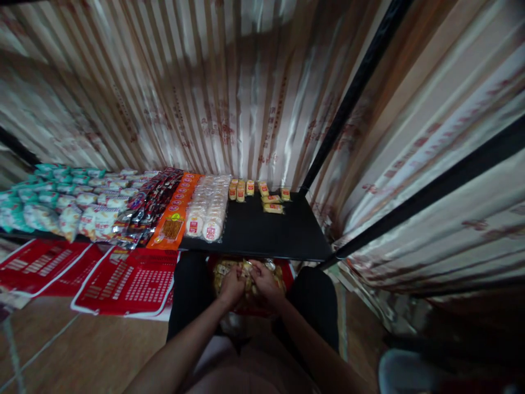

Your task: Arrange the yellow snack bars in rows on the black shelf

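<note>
Between my knees is a red basket (290, 272) filled with small yellow-wrapped snack packets (280, 279). My left hand (233, 284) and my right hand (266, 280) are close together over this pile. Their fingers are closed at one yellow snack packet (246, 266), held between them in a pinch; its far side is dim and partly covered by the fingers. Just ahead, on the black shelf (262, 238), several yellow snack packets (241, 189) stand upright in a small group. To their right, more lie or stand loosely, one yellow packet (273, 208) flat near the front.
Left along the shelf are round white wrapped crackers (203, 210), an orange snack bag (172, 219), dark packets (150, 202) and green-and-white packets (53, 200). Red baskets (131, 279) sit below. A black post (348, 104) rises at the right, before a pleated curtain (229, 82).
</note>
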The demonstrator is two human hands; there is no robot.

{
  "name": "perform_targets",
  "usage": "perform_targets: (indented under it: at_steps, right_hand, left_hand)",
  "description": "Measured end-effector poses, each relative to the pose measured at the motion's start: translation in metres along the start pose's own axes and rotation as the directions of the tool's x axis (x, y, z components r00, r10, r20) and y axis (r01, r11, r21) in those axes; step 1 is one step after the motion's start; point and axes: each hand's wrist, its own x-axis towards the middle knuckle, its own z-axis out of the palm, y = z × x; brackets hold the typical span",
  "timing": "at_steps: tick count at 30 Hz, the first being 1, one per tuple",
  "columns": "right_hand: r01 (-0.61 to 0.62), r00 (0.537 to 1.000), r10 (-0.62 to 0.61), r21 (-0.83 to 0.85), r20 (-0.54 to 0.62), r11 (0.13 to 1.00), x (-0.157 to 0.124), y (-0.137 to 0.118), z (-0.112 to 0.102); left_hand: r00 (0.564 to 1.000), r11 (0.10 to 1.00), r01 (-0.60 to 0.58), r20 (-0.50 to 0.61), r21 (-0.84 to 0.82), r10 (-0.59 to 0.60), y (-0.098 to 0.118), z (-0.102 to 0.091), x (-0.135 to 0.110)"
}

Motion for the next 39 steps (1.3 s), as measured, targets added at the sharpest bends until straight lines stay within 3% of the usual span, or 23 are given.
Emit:
perform_targets:
  at_steps: [11,17,21,31,35,39]
  right_hand:
    - [0.069,0.997,-0.070,0.039,0.029,0.997,0.008,-0.032,-0.025]
    - [0.127,0.991,-0.128,-0.048,-0.025,0.991,0.021,-0.050,-0.021]
    - [0.128,0.991,-0.128,0.024,0.030,0.992,0.028,-0.057,-0.018]
    - [0.079,0.996,-0.086,0.158,0.035,0.984,0.044,-0.056,-0.015]
    - [0.082,0.996,-0.084,0.171,0.005,0.982,0.052,-0.058,-0.017]
    - [0.078,0.997,-0.081,0.137,0.016,0.988,0.060,-0.060,-0.020]
  left_hand:
    - [0.964,0.965,-0.261,-0.052,-0.020,0.259,0.024,-0.004,-0.005]
    - [0.969,0.976,-0.216,-0.114,0.027,0.218,0.042,-0.010,-0.001]
    - [0.971,0.983,-0.181,-0.154,0.017,0.181,0.048,-0.017,0.008]
    - [0.971,0.956,-0.196,-0.178,-0.219,0.158,0.054,-0.027,0.037]
    - [0.988,0.836,-0.130,-0.142,-0.533,0.063,0.057,-0.024,0.050]
    - [0.996,0.737,-0.055,-0.089,-0.674,-0.008,0.061,-0.020,0.064]
